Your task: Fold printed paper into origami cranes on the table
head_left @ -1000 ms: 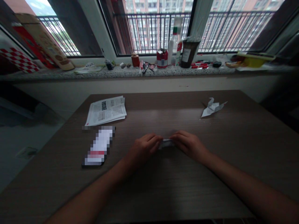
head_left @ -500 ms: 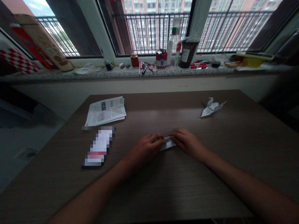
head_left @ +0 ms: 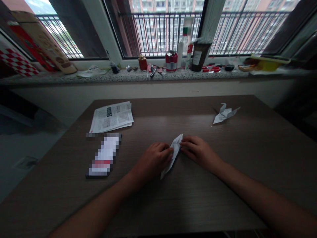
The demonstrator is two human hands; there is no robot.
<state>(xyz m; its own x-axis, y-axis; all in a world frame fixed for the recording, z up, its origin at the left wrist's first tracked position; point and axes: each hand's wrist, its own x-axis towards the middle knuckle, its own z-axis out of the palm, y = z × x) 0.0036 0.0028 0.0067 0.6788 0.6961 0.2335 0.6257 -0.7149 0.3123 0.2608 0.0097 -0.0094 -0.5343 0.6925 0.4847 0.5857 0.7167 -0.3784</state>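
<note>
A narrow strip of folded printed paper lies slantwise at the middle of the table, its upper end pointing away and to the right. My left hand holds its left side, fingers bent and closed at the edge. From the other side, my right hand has its fingertips closed on the paper near the upper end. Both thumbs are partly hidden, so the exact grip is hard to see. Farther back on the right stands a folded paper crane.
Folded newspaper sheets lie at the back left of the brown table. In front of them is a phone with a blurred screen. On the windowsill stand a red can, a bottle and a dark cup.
The folded paper has turned from lying nearly crosswise to a steep slant, and more of its length shows. Both hands have stayed almost in place.
</note>
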